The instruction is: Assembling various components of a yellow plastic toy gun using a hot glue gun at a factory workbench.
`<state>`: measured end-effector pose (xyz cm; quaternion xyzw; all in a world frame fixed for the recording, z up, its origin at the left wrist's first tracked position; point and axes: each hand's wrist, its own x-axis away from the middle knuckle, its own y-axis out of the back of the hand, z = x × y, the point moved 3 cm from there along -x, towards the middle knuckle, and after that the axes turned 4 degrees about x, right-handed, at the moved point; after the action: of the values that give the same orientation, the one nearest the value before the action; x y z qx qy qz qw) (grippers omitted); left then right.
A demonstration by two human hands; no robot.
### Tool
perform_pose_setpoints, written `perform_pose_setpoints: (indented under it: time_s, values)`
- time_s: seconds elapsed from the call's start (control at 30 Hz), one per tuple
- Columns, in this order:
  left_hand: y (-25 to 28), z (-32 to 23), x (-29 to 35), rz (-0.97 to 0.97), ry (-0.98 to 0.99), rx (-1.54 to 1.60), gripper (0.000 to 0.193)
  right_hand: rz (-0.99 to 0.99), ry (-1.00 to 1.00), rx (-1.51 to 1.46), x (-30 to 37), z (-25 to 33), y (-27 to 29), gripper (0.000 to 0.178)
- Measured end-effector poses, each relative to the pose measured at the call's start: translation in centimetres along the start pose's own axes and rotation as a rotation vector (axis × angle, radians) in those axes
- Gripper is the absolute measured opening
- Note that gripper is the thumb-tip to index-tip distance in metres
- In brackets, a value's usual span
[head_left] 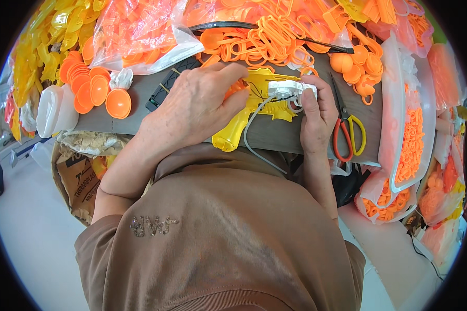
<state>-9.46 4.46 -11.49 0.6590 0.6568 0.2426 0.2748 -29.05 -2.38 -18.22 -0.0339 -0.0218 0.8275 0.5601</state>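
Note:
On the table's near edge lies a yellow plastic shell half [230, 133], shaped like a toy housing. My left hand [202, 98] reaches over its left part, fingers curled round an orange plastic piece [235, 89] that they mostly cover. With thumb and fingers my right hand [319, 111] grips a white plastic mechanism [291, 89] above the shell's right side. Thin dark wires run from the mechanism toward the left hand. A grey cable [247, 136] loops down over the table edge. Just right of my right hand lie scissors [351, 127] with one red and one yellow handle.
Orange spoon-like cups [118, 102] and a white container [56, 110] stand at left, near yellow parts [54, 57]. Behind are a bag of orange parts [140, 39] and loose orange loops [270, 39]. A tub [394, 179] of small orange pieces sits at right. A paper sack [78, 176] stands below left.

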Motion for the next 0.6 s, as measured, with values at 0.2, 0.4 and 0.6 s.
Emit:
perform_pose_setpoints:
  time_s: [0.2, 0.4, 0.6]
  values:
    - [-1.8, 0.4, -0.8, -0.119, -0.053, -0.174, 0.024, 0.003, 0.005, -0.038, -0.1, -0.1, 0.3, 0.028]
    - [-2.7, 1.2, -0.1, -0.257, -0.241, -0.296, 0.031, -0.006, 0.020, -0.048, -0.2, -0.2, 0.2, 0.027]
    - [-3.7, 1.3, 0.2, -0.322, -0.174, -0.318, 0.037, 0.002, -0.002, -0.035, -0.2, -0.4, 0.2, 0.025]
